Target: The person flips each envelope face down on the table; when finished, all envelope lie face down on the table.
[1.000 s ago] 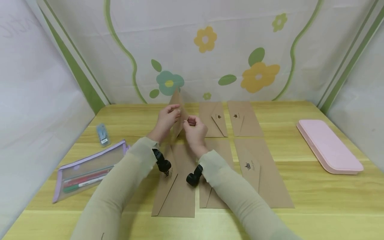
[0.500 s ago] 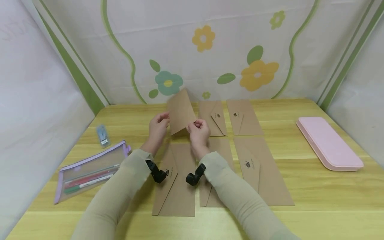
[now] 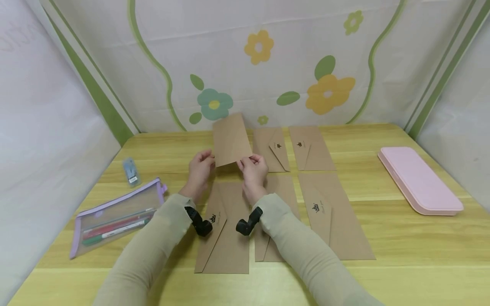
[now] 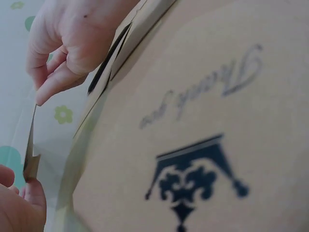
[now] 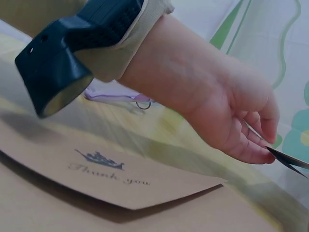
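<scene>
A brown kraft paper envelope (image 3: 231, 139) is held up at the back of the table, tilted, its plain face toward me. My left hand (image 3: 200, 173) pinches its lower left corner; the right wrist view shows that left hand (image 5: 231, 111) with thumb and fingertips on the paper edge. At the lower right corner, my right hand (image 3: 254, 173) pinches the edge between thumb and fingers. Closest below the hands lies a flat envelope (image 3: 231, 250) with a crown and "Thank you" print on its flap (image 4: 193, 111).
More kraft envelopes lie in rows, including a front right envelope (image 3: 350, 225) and a back right envelope (image 3: 321, 153). Left are a mesh pen pouch (image 3: 115, 208) with purple trim and a small blue item (image 3: 132, 172). A pink case (image 3: 419, 180) lies right.
The held envelope has turned from nearly edge-on to face me, its lower edge lifting. My left hand has moved left and down; the right hand has shifted slightly right.
</scene>
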{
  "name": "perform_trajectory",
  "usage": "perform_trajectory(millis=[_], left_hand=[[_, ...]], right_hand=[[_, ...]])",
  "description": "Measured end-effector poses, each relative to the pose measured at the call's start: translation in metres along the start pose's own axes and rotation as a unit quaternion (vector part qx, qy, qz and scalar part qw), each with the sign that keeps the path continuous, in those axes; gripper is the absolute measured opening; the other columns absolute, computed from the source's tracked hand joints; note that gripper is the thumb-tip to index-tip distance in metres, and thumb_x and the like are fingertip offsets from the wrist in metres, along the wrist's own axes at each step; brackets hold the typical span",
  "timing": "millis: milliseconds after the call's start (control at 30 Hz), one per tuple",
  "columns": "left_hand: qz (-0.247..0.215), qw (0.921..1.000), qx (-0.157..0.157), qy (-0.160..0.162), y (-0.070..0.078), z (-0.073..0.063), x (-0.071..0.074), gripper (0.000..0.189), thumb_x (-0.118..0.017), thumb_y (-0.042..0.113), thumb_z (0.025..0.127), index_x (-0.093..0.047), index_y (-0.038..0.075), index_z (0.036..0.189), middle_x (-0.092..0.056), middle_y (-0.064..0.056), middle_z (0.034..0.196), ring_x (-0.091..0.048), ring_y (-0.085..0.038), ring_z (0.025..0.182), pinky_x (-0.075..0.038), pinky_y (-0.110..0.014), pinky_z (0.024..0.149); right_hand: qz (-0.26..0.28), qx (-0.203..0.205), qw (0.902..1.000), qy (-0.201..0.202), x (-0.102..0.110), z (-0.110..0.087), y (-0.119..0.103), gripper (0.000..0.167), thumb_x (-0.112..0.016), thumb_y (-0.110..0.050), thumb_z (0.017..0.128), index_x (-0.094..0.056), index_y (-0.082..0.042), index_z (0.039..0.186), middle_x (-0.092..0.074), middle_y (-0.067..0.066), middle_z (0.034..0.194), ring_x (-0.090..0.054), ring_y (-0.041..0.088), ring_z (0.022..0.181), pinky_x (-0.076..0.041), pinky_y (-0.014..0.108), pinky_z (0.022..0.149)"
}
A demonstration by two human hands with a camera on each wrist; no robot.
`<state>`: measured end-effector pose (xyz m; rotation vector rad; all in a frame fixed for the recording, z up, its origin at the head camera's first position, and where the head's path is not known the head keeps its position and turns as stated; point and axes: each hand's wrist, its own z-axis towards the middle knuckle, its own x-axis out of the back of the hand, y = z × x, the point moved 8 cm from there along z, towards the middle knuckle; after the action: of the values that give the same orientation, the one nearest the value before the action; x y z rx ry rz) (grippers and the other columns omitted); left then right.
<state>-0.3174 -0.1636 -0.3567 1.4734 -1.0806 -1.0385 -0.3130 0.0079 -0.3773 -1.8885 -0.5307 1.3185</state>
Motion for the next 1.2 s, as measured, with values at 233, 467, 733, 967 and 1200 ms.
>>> perform_trajectory(millis=[233, 467, 733, 967, 1200], left_hand=[[-0.001, 0.9999, -0.007, 0.011, -0.002, 0.0, 0.001, 0.041, -0.048, -0.006, 0.087, -0.05, -0.001, 0.127, -0.052, -0.013, 0.124, -0.05, -0.014, 0.102, -0.043, -0.026, 0.092], [-0.003, 0.9994, -0.03, 0.014, 0.002, 0.003, 0.004, 0.041, -0.048, -0.011, 0.085, -0.05, -0.004, 0.125, -0.053, -0.014, 0.123, -0.051, -0.016, 0.105, -0.045, -0.023, 0.085], [0.052, 0.998, -0.036, -0.002, 0.003, 0.006, 0.009, 0.042, -0.049, -0.008, 0.086, -0.051, 0.0, 0.127, -0.053, -0.011, 0.122, -0.049, -0.016, 0.108, -0.045, -0.02, 0.084], [0.085, 0.9954, -0.028, -0.036, -0.003, 0.009, 0.011, 0.044, -0.05, -0.006, 0.089, -0.048, 0.002, 0.132, -0.05, -0.014, 0.129, -0.046, -0.021, 0.118, -0.042, -0.03, 0.099], [0.112, 0.9915, -0.015, -0.065, -0.009, 0.012, 0.01, 0.049, -0.049, -0.01, 0.088, -0.042, -0.001, 0.135, -0.046, -0.018, 0.134, -0.045, -0.026, 0.123, -0.039, -0.033, 0.102]], right_hand=[[-0.006, -0.008, 0.9999, 0.002, 0.001, 0.001, 0.003, 0.025, -0.056, 0.015, 0.074, -0.046, -0.006, 0.082, -0.042, 0.004, 0.079, -0.048, 0.012, 0.066, -0.055, 0.025, 0.068], [-0.16, -0.024, 0.985, -0.061, 0.002, 0.003, 0.003, 0.044, -0.059, 0.01, 0.076, -0.049, -0.006, 0.116, -0.042, 0.003, 0.079, -0.055, 0.012, 0.067, -0.055, 0.024, 0.071], [-0.393, -0.002, 0.9056, -0.161, -0.003, 0.011, -0.006, 0.062, -0.066, -0.004, 0.081, -0.039, -0.007, 0.137, -0.049, 0.003, 0.075, -0.062, 0.014, 0.065, -0.055, 0.024, 0.068], [-0.472, -0.02, 0.8608, -0.189, -0.003, 0.016, -0.008, 0.058, -0.066, -0.008, 0.081, -0.042, -0.004, 0.134, -0.063, 0.01, 0.084, -0.064, 0.017, 0.067, -0.054, 0.025, 0.065], [-0.52, -0.03, 0.8283, -0.206, 0.0, 0.02, -0.006, 0.051, -0.065, -0.009, 0.083, -0.046, 0.0, 0.13, -0.067, 0.014, 0.093, -0.064, 0.012, 0.06, -0.054, 0.023, 0.062]])
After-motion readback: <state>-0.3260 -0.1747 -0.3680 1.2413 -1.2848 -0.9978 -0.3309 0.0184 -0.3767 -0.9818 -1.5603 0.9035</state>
